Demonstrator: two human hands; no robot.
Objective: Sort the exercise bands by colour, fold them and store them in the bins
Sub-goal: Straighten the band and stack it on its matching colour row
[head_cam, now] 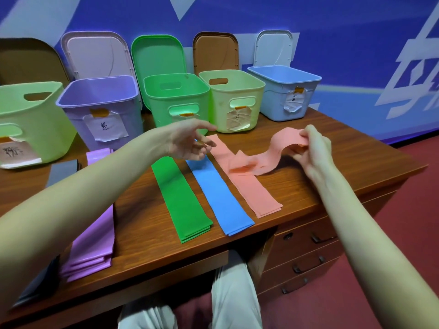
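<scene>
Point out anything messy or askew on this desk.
One pink band lies crumpled across the flat pink stack, its end pinched in the right hand. The bins' paper labels are wrinkled and peeling.

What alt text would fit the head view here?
The right hand pinches one end of a loose pink band above a wooden desk, while the left hand hovers open nearby. Purple, green, blue and pink stacks lie before five open bins.
</scene>
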